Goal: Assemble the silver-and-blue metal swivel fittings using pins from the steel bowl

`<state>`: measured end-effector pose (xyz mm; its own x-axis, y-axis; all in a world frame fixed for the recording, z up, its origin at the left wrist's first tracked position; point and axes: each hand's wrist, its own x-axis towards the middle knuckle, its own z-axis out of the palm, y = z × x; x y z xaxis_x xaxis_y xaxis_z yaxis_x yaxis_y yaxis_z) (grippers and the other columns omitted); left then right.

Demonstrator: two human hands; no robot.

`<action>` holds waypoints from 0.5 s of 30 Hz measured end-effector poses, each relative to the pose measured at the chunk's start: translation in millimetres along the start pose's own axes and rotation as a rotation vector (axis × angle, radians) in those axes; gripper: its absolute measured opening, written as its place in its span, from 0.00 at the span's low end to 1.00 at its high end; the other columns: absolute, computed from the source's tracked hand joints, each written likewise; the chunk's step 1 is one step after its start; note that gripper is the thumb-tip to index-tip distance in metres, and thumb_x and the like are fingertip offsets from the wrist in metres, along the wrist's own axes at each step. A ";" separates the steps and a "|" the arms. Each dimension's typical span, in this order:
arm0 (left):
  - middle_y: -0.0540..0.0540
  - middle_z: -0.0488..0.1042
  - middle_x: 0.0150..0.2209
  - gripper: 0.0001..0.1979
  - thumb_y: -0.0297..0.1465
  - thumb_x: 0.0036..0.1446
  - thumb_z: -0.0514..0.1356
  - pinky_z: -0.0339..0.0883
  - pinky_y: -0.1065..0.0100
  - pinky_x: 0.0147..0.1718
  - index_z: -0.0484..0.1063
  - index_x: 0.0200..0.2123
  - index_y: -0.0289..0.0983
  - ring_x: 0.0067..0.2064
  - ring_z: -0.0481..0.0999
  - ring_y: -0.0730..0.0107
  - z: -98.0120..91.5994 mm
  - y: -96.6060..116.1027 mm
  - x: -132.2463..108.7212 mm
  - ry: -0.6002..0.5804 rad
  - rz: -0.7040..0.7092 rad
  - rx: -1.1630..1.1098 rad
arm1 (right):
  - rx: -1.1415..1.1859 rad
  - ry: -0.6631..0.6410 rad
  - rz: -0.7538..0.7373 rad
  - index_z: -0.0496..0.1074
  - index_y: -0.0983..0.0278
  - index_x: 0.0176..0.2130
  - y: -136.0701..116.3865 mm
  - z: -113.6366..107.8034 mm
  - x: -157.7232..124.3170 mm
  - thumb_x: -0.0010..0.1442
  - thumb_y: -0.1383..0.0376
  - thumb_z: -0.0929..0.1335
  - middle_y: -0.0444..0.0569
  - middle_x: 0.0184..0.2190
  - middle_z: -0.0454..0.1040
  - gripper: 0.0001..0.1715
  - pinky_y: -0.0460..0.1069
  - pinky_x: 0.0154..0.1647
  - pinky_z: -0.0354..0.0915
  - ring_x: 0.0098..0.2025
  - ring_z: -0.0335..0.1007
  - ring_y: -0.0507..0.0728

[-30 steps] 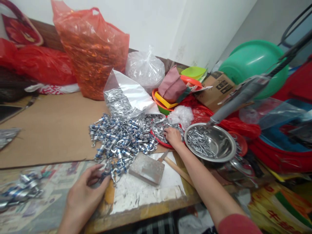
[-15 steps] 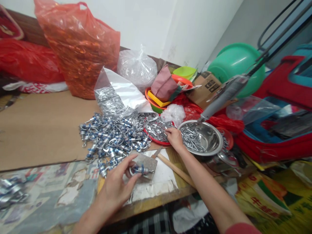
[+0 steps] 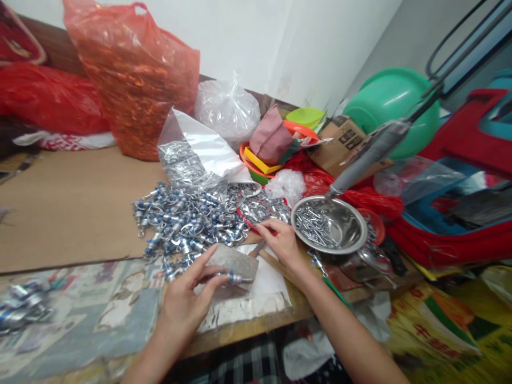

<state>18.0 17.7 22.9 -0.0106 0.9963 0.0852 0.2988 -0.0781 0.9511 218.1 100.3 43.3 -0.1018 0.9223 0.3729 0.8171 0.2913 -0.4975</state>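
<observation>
Loose metal parts (image 3: 24, 308) lie in my remote view at the lower left of the frame, with an orange bag (image 3: 136, 90) at upper left. A larger pile (image 3: 190, 218) of blue-and-silver parts spreads left of centre. Just below it, my left hand (image 3: 184, 296) is half curled, thumb and fingers pinching one blue-and-silver piece (image 3: 239, 278) at lower centre, before a grey block (image 3: 236, 260); I cannot tell whether the two touch. At centre, a red tray (image 3: 242, 217) holds small silver bits. By its near rim, my right hand (image 3: 283, 245) has fingertips drawn together; I cannot tell whether they grip anything. Farther right, a metal bowl (image 3: 346, 226) holds silver pins.
</observation>
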 end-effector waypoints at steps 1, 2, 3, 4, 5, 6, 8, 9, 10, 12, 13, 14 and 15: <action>0.50 0.79 0.33 0.27 0.37 0.49 0.58 0.67 0.63 0.42 0.59 0.53 0.41 0.36 0.78 0.66 0.0 -0.7 -0.2 0.014 0.023 0.036 | 0.087 -0.024 -0.062 0.72 0.64 0.28 -11.6 -0.8 -7.9 0.56 0.65 0.64 0.45 0.28 0.74 0.09 0.44 0.34 0.62 0.31 0.69 0.50; 0.50 0.79 0.33 0.27 0.37 0.49 0.58 0.67 0.63 0.42 0.59 0.54 0.41 0.36 0.78 0.66 0.0 -1.6 -0.1 0.026 0.046 0.074 | 0.180 -0.052 -0.132 0.72 0.64 0.27 -22.8 -1.1 -16.0 0.56 0.66 0.64 0.45 0.27 0.74 0.09 0.44 0.34 0.63 0.31 0.69 0.50; 0.50 0.80 0.33 0.28 0.37 0.49 0.58 0.68 0.64 0.42 0.59 0.54 0.40 0.36 0.78 0.66 0.0 -3.0 0.2 0.039 0.071 0.112 | 0.262 -0.085 -0.205 0.72 0.65 0.27 -32.8 -1.0 -23.7 0.55 0.67 0.64 0.45 0.27 0.74 0.08 0.44 0.34 0.63 0.31 0.69 0.51; 0.49 0.80 0.33 0.28 0.37 0.49 0.58 0.68 0.64 0.41 0.59 0.54 0.40 0.36 0.78 0.66 0.1 -4.7 0.6 0.055 0.099 0.146 | 0.319 -0.116 -0.275 0.72 0.65 0.27 -41.2 -0.4 -30.6 0.55 0.68 0.64 0.46 0.26 0.73 0.08 0.45 0.34 0.63 0.30 0.68 0.51; 0.49 0.80 0.33 0.28 0.37 0.49 0.58 0.69 0.64 0.40 0.59 0.54 0.39 0.36 0.78 0.66 0.2 -6.7 1.1 0.069 0.129 0.176 | 0.340 -0.141 -0.335 0.72 0.65 0.27 -47.5 0.5 -36.2 0.55 0.68 0.64 0.46 0.26 0.73 0.08 0.46 0.34 0.63 0.30 0.68 0.51; 0.48 0.79 0.34 0.27 0.36 0.49 0.58 0.69 0.65 0.39 0.59 0.54 0.39 0.36 0.78 0.66 0.3 -8.9 1.5 0.080 0.159 0.200 | 0.324 -0.154 -0.379 0.72 0.65 0.27 -51.7 1.7 -40.4 0.55 0.68 0.64 0.47 0.26 0.73 0.09 0.46 0.35 0.63 0.31 0.68 0.52; 0.48 0.79 0.35 0.25 0.36 0.49 0.58 0.70 0.66 0.38 0.62 0.52 0.38 0.35 0.78 0.67 0.3 -13.2 1.8 0.098 0.216 0.218 | 0.279 -0.156 -0.442 0.72 0.65 0.28 -54.5 4.2 -44.9 0.56 0.68 0.63 0.48 0.27 0.74 0.09 0.47 0.36 0.62 0.32 0.68 0.53; 0.47 0.79 0.35 0.24 0.35 0.49 0.58 0.71 0.66 0.38 0.64 0.51 0.38 0.34 0.78 0.67 0.3 -14.8 1.7 0.108 0.246 0.216 | 0.275 -0.147 -0.462 0.73 0.65 0.28 -53.9 5.5 -45.5 0.56 0.68 0.63 0.48 0.27 0.74 0.09 0.48 0.36 0.62 0.33 0.69 0.53; 0.47 0.79 0.35 0.22 0.35 0.49 0.58 0.71 0.66 0.37 0.67 0.48 0.38 0.33 0.78 0.67 0.3 -15.8 1.4 0.122 0.279 0.211 | 0.285 -0.136 -0.476 0.73 0.65 0.28 -52.6 6.7 -45.6 0.56 0.68 0.63 0.48 0.28 0.74 0.09 0.48 0.36 0.62 0.33 0.69 0.53; 0.46 0.79 0.35 0.16 0.34 0.48 0.59 0.71 0.66 0.37 0.72 0.42 0.38 0.34 0.78 0.66 0.2 -15.5 0.6 0.152 0.335 0.207 | 0.323 -0.113 -0.487 0.73 0.65 0.28 -49.5 8.8 -45.3 0.56 0.67 0.63 0.48 0.28 0.75 0.09 0.48 0.36 0.62 0.32 0.69 0.53; 0.46 0.79 0.35 0.13 0.33 0.48 0.59 0.71 0.65 0.38 0.74 0.38 0.39 0.34 0.78 0.66 0.3 -14.3 0.1 0.154 0.352 0.206 | 0.344 -0.102 -0.487 0.73 0.65 0.28 -48.4 9.7 -45.4 0.56 0.67 0.63 0.48 0.28 0.75 0.10 0.48 0.35 0.63 0.32 0.69 0.53; 0.46 0.79 0.34 0.10 0.33 0.48 0.59 0.71 0.65 0.38 0.76 0.35 0.40 0.35 0.78 0.65 0.4 -12.5 -0.4 0.146 0.356 0.201 | 0.362 -0.096 -0.484 0.73 0.65 0.29 -47.7 10.3 -45.9 0.56 0.66 0.63 0.49 0.27 0.75 0.10 0.48 0.35 0.63 0.32 0.69 0.53; 0.47 0.79 0.33 0.08 0.32 0.47 0.59 0.71 0.65 0.39 0.77 0.31 0.40 0.35 0.78 0.65 0.4 -10.4 -0.8 0.135 0.346 0.192 | 0.378 -0.094 -0.480 0.73 0.65 0.29 -47.4 10.6 -46.9 0.56 0.66 0.63 0.49 0.27 0.75 0.10 0.48 0.35 0.63 0.32 0.70 0.53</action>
<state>15.3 17.7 12.9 0.0005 0.8978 0.4404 0.4794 -0.3867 0.7878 178.1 45.9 41.1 -0.4721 0.6794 0.5617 0.4120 0.7333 -0.5408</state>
